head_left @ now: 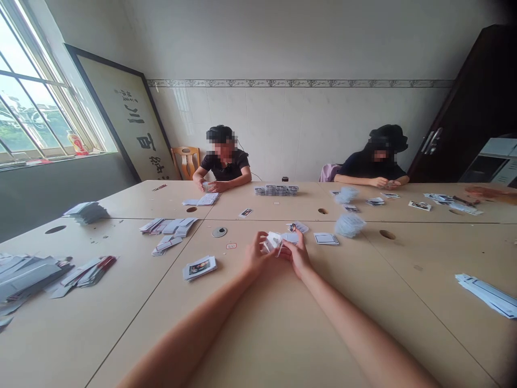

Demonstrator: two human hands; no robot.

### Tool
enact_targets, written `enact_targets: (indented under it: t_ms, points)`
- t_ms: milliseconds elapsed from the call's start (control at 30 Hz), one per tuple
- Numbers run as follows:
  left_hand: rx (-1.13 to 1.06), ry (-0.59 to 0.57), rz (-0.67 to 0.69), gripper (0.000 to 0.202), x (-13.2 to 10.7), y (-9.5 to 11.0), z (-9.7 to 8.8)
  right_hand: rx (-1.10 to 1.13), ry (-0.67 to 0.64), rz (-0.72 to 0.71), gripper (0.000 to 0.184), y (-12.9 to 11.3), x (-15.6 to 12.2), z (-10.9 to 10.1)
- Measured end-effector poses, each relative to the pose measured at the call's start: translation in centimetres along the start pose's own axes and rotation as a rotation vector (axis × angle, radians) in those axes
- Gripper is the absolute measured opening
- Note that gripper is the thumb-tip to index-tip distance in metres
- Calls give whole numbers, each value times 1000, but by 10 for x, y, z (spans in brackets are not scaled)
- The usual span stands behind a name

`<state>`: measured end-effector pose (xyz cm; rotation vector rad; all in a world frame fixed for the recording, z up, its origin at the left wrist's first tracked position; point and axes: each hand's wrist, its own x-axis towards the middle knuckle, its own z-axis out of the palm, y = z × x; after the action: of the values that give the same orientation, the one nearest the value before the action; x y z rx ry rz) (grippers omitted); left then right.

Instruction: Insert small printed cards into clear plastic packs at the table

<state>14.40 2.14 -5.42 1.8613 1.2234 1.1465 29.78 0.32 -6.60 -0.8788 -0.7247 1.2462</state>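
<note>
Clear plastic (273, 242) sits between two bare hands above a pale table (258, 345), the left hand (254, 254) closed around one side and fingers of the right hand (299, 254) touching the other; whether the right pinches it cannot be told, nor whether the piece is filled. Work looks well under way but far from over: near the far edge, packs (277, 190) stand in neat stacked rows, apparently finished, while a picture pile (200, 267), slips (167, 227) and larger paper stacks (30, 276) lie spread to the left, seemingly waiting their turn. Just right of the hands lie a bordered card (326, 238) and a clear heap (350, 226), likely unused supply. Across the table, two co-workers (226, 166) handle small pieces of their own.
</note>
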Motion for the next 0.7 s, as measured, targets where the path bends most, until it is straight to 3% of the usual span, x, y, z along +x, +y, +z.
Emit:
enact_targets:
  t_ms: [233, 400, 700]
  points:
    - [76, 64, 20, 53, 5, -7, 5, 24, -6, -25, 95, 3, 3, -3]
    - [67, 63, 38, 52, 7, -10, 6, -5, -13, -37, 108, 6, 3, -4]
    - [61, 103, -37, 31, 14, -19, 4, -45, 16, -53, 108, 8, 4, -4]
